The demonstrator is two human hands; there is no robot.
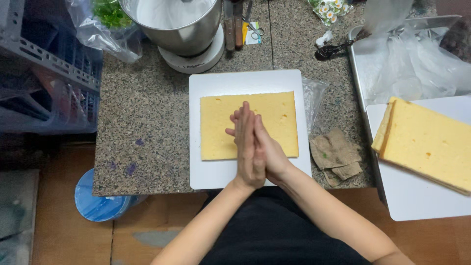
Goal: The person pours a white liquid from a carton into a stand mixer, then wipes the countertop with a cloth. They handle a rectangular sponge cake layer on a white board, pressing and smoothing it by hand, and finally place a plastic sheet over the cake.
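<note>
A flat yellow rectangle of sponge cake [218, 122] lies on a white square board [211, 83] on the speckled stone counter. My left hand [247, 152] and my right hand [271, 154] are pressed palm to palm, fingers straight, just above the cake's lower middle. Neither hand holds anything. Whether the hands touch the cake I cannot tell.
A steel mixing bowl [176, 24] on a white base stands behind the board. Right of it a second white board [417, 196] carries stacked sponge sheets [427, 142], beside a metal tray [358, 73] with clear plastic. A folded brown cloth [336, 154] lies between. A blue lidded container [95, 201] sits below left.
</note>
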